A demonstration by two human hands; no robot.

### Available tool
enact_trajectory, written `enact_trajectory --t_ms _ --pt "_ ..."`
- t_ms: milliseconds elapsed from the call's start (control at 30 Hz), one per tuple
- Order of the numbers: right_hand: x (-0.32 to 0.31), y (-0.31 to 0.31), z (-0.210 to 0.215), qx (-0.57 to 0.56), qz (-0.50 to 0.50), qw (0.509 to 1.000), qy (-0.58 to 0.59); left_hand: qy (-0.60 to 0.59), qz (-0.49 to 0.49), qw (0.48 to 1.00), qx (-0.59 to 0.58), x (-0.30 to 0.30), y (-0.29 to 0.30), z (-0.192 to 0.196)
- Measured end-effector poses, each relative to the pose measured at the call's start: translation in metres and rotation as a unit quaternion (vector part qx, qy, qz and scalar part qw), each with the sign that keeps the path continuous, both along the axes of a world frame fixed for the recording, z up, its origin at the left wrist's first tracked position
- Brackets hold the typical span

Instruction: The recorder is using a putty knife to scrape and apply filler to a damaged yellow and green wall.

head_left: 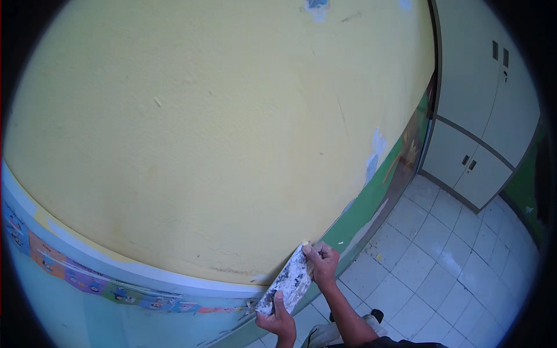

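Observation:
A flat, oblong plate (288, 282), white with dark grey and black blotches, is held slantwise close to the lower part of the yellow wall (191, 145). My left hand (278, 321) grips its lower end, thumb lying on the blotchy face. At the upper end my right hand (324, 265) is closed on the plate, thumb near the corner. A small pale yellowish bit (306, 243) shows at that corner. The fingers behind the plate are hidden, and I cannot make out what kind of tool or piece it is.
A light blue lower wall with a colourful picture strip (110, 288) runs along the left. Green and brown painted wall (371, 203) borders the tiled floor (415, 249), where small flakes lie. A pale cabinet (481, 104) stands at right. Bare patches (376, 153) mark the yellow paint.

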State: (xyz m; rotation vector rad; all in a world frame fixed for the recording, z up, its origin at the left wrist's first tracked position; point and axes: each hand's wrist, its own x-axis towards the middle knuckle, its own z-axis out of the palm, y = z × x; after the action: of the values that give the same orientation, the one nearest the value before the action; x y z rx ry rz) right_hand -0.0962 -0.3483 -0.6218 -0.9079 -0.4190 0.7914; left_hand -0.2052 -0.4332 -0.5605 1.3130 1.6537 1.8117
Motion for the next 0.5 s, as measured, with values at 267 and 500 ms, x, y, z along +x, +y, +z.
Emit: enact_trajectory --t_ms 267,500 --pt "-0.005 -0.011 -0.025 -0.022 -0.012 0.997 0.076 0.028 -0.041 0.999 -0.004 -0.006 0.001 -0.014" --pt "0.003 -0.007 -0.012 -0.039 -0.009 0.999 0.013 0.008 -0.034 0.999 0.026 0.000 0.000 -0.009"
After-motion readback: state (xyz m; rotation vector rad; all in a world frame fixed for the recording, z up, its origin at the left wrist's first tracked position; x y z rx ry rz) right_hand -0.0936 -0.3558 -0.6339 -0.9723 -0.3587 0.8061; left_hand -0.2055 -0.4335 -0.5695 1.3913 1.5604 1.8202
